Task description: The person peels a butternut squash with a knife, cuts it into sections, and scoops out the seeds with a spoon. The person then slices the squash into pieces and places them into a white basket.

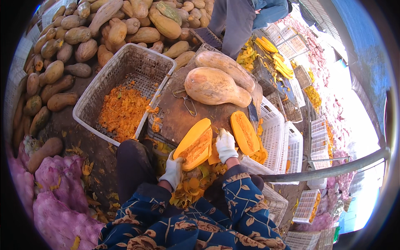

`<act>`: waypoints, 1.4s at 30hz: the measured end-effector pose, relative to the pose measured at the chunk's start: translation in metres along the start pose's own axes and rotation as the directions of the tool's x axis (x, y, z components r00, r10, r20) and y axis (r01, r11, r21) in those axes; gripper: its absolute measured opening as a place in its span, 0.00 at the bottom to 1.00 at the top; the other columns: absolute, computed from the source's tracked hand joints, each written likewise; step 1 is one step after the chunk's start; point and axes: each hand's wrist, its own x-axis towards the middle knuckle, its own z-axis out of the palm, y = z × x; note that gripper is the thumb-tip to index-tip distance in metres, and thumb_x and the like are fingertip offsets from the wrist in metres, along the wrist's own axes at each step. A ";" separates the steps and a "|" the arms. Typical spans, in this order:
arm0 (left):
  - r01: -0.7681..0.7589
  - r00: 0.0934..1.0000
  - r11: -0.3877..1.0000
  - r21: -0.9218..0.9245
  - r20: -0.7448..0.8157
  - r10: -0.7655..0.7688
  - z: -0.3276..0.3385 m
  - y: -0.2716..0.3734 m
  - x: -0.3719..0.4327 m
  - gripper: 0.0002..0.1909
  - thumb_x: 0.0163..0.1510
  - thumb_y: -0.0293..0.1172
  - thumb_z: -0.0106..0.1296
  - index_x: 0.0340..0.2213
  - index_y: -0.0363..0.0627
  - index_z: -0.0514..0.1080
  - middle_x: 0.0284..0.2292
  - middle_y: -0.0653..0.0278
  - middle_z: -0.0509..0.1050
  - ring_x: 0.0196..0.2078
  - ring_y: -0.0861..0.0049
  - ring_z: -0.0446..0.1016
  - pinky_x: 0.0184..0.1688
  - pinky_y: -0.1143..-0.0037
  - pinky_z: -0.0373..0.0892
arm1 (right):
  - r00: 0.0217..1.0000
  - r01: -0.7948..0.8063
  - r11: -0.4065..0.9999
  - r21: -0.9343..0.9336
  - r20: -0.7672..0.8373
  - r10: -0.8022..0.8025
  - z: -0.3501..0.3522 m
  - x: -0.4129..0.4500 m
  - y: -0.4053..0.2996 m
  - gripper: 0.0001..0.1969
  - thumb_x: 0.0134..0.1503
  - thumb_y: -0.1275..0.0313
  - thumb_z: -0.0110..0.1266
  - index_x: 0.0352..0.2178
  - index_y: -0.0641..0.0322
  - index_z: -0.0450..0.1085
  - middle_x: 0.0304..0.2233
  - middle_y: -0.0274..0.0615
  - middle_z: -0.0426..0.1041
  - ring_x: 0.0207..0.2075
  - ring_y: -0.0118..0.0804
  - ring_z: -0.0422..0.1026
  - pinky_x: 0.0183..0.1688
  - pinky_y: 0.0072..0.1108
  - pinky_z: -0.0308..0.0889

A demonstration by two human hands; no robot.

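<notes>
My left hand [173, 171], in a white glove, holds a peeled pumpkin half [195, 145] with its seeded hollow facing up. Close to its right side is my right hand [225, 144], also gloved, with its fingers closed around a small tool that is mostly hidden. A second peeled pumpkin half [244, 132] rests on the right edge of the wooden board [175, 117]. Two unpeeled pumpkins [215, 86] lie across the board's far part, and a metal peeler [188, 104] lies beside them. Peelings [190, 190] are heaped between my knees.
A plastic crate [93, 125] with orange pumpkin pulp [122, 109] stands at the left. Unpeeled pumpkins [78, 34] are piled behind it. White crates [272, 137] and a metal bar [328, 171] are at the right. Filled pink mesh sacks [62, 215] lie lower left; another person [234, 28] is beyond the board.
</notes>
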 end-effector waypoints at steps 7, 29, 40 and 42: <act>-0.024 1.000 0.995 0.097 -0.013 0.025 0.002 0.002 0.001 0.33 0.45 0.11 0.42 0.55 0.40 0.59 0.44 0.53 0.71 0.40 0.65 0.73 0.41 0.70 0.72 | 0.984 0.031 0.994 -0.103 0.180 -0.012 0.008 -0.004 -0.009 0.07 0.54 0.74 0.46 0.33 0.65 0.68 0.31 0.56 0.72 0.35 0.56 0.73 0.37 0.37 0.70; -0.172 0.985 0.984 0.051 0.020 0.171 0.008 0.000 0.009 0.31 0.42 0.09 0.40 0.52 0.37 0.62 0.43 0.54 0.72 0.42 0.67 0.74 0.43 0.75 0.70 | 0.985 0.009 0.986 -0.166 0.171 0.020 0.006 0.010 0.002 0.07 0.52 0.74 0.48 0.31 0.66 0.71 0.33 0.57 0.73 0.37 0.55 0.73 0.41 0.35 0.70; -0.199 0.980 0.979 0.043 0.030 0.198 0.010 -0.002 0.012 0.30 0.44 0.09 0.40 0.51 0.37 0.62 0.43 0.55 0.72 0.40 0.70 0.73 0.42 0.76 0.70 | 0.886 0.223 0.956 -0.190 0.449 -0.117 -0.021 -0.002 -0.045 0.10 0.54 0.74 0.44 0.32 0.65 0.72 0.37 0.55 0.73 0.39 0.53 0.74 0.42 0.33 0.70; -0.191 0.981 0.979 0.069 0.042 0.188 0.009 -0.001 0.014 0.30 0.44 0.09 0.41 0.52 0.37 0.61 0.43 0.55 0.72 0.40 0.71 0.73 0.41 0.77 0.69 | 0.861 0.283 0.947 -0.155 0.476 -0.179 -0.027 -0.003 -0.046 0.10 0.54 0.73 0.44 0.33 0.65 0.72 0.36 0.54 0.73 0.39 0.53 0.73 0.42 0.34 0.70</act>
